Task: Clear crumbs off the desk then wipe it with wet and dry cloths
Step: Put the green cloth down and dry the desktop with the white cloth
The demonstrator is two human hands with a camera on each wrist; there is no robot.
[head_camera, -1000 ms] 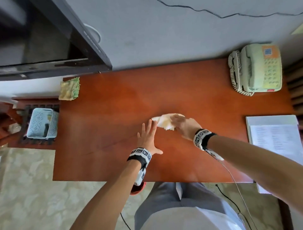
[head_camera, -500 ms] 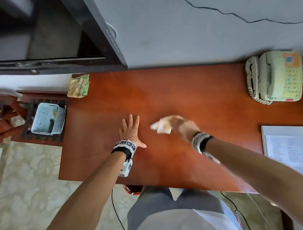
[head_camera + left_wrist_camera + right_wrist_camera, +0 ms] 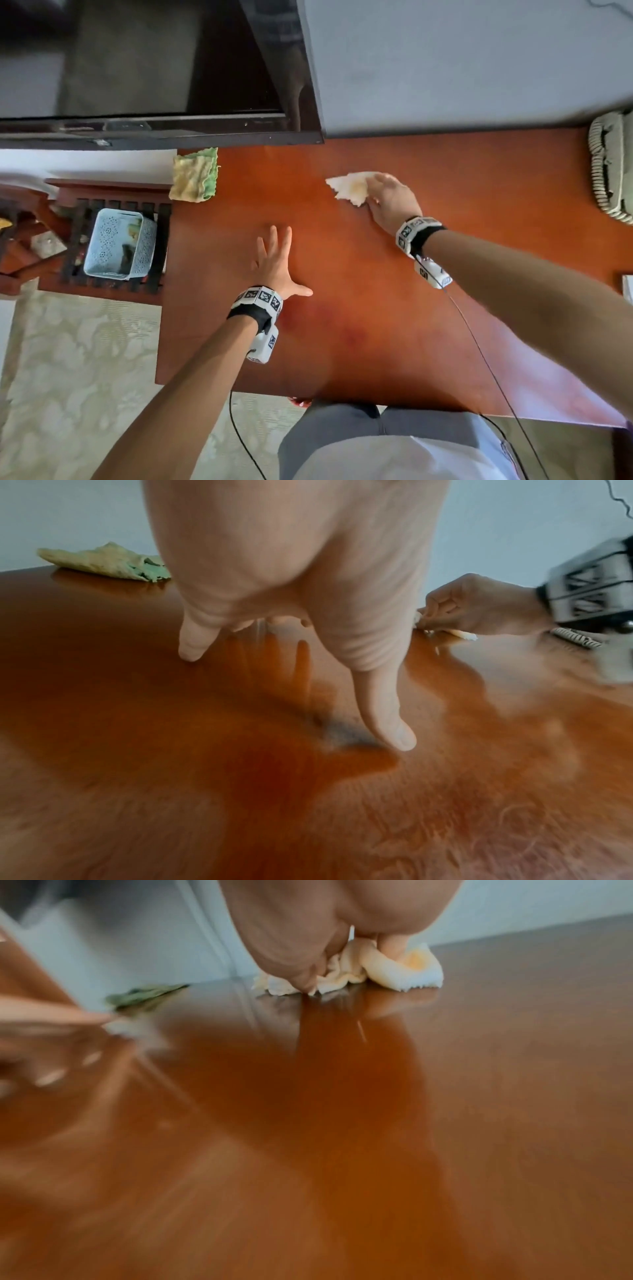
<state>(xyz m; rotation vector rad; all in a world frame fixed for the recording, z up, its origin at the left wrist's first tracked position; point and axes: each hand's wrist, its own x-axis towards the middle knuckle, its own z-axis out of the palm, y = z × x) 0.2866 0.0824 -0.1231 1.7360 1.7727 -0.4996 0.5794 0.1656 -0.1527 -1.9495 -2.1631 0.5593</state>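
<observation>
The white cloth point(image 3: 349, 188) is pressed to the counter point(image 3: 428, 335) under the curled right hand point(image 3: 390, 202), at two o'clock from the flat, splayed left hand point(image 3: 274, 263); the yellow-green cloth point(image 3: 195, 176) lies nearer the latter, at ten o'clock.

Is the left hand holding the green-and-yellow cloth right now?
No, the left hand lies flat on the desk, apart from the green-and-yellow cloth.

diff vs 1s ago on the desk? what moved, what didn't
The right hand, gripping the white cloth, slid it away from the left hand toward the wall: they were nearly touching, now desk shows between them. No grasp or release. The left hand stays flat, fingers spread. The green-yellow cloth stays at the desk's far left corner.
</observation>
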